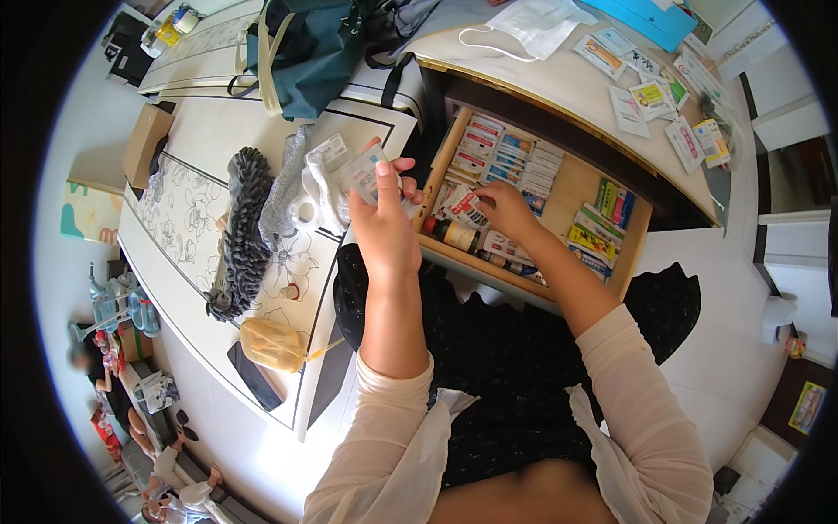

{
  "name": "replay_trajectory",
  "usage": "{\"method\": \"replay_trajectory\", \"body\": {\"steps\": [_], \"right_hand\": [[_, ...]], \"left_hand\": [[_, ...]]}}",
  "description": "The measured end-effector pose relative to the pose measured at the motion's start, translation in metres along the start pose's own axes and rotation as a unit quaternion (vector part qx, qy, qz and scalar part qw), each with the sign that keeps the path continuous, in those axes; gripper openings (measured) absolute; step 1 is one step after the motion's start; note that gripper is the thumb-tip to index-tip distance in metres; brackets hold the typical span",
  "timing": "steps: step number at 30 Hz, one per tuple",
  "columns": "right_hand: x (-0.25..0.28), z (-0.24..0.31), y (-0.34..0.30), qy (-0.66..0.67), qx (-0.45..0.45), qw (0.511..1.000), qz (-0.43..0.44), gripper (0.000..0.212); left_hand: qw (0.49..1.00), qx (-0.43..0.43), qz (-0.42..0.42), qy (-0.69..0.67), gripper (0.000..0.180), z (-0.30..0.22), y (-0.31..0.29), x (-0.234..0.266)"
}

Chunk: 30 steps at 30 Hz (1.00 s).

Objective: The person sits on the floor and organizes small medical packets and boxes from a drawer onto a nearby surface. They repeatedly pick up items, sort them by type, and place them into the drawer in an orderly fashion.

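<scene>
My left hand is raised at the table's edge, closed on a small pale translucent packet with print on it. Over the pulled-out wooden drawer, my right hand pinches a small red and white packet. Beneath it lie a brown bottle with a red cap and more small packs. Rows of white and blue packets fill the drawer's far left part. Green and yellow boxes stand along its right side.
On the left table are a grey fluffy duster, a grey cloth, a tape roll, a yellow pouch, a phone and a dark green bag. A white mask and several sachets lie atop the cabinet. Other people sit far left.
</scene>
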State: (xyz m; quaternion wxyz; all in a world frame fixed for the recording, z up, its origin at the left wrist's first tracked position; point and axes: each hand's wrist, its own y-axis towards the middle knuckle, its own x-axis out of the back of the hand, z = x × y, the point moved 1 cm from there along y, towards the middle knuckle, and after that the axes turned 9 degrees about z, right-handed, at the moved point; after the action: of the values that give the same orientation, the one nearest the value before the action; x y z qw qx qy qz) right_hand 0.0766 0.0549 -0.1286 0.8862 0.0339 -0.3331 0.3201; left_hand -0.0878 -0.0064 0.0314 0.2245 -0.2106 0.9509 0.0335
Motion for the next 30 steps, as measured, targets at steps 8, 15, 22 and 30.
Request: {"method": "replay_trajectory", "body": {"steps": [8,15,22,30], "right_hand": [[0.001,0.013,0.005,0.002,0.022,0.996,0.085,0.016],[-0.003,0.017,0.002,0.032,-0.002,0.997,0.064,0.016],[0.000,0.009,0.001,0.100,-0.059,0.993,-0.001,0.017],[-0.009,0.009,-0.007,-0.034,-0.021,0.997,-0.067,0.018]], "left_hand": [[0.999,0.009,0.011,-0.030,0.038,0.002,0.000,0.000],[1.000,0.016,0.010,-0.007,0.036,0.006,0.001,0.000],[1.000,0.013,0.013,-0.009,0.036,0.006,0.001,-0.001],[1.000,0.016,0.016,-0.002,0.037,0.007,0.001,-0.004]]}}
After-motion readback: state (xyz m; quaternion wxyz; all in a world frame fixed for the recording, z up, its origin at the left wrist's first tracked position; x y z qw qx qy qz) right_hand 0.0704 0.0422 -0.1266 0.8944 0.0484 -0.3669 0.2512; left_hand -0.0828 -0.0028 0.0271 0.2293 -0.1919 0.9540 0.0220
